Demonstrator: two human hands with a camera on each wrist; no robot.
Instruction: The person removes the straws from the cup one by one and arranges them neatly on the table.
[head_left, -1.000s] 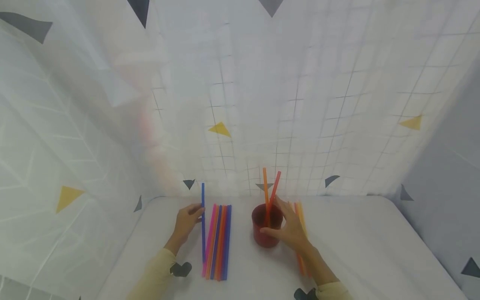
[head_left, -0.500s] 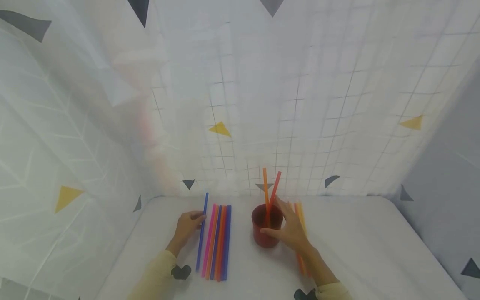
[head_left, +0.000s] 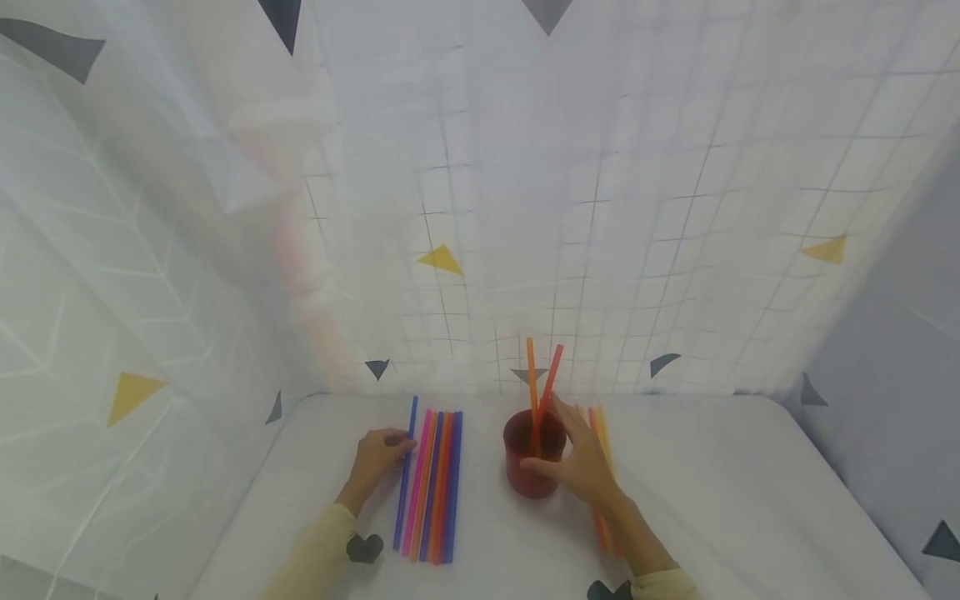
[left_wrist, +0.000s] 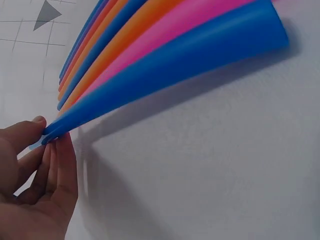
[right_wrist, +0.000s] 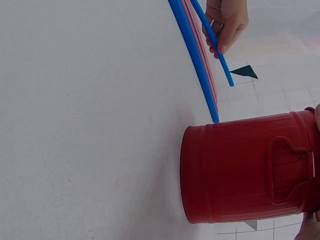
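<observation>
My left hand [head_left: 377, 457] pinches a blue straw [head_left: 403, 500] between thumb and fingers. In the left wrist view this blue straw [left_wrist: 175, 72] runs beside a pink one, its near end close over the table. Right of it lies a row of pink, orange, blue and red straws [head_left: 435, 492]. My right hand [head_left: 585, 465] grips the rim of a small red bucket [head_left: 525, 479], thumb in front and fingers behind. An orange straw [head_left: 532, 367] and a red straw [head_left: 552, 372] stand leaning inside. The right wrist view shows the bucket's side handle [right_wrist: 272, 170] folded flat.
Several orange and yellow straws [head_left: 603, 429] lie right of the bucket, partly hidden under my right forearm. The white table [head_left: 705, 500] has rounded back corners. A pale curtain with grid lines and triangles [head_left: 510, 208] hangs right behind it.
The blue straw has come down from a raised, steeper pose to lie nearly parallel beside the pink straw, as my left hand shifted slightly right and toward me. The right hand and bucket stay put.
</observation>
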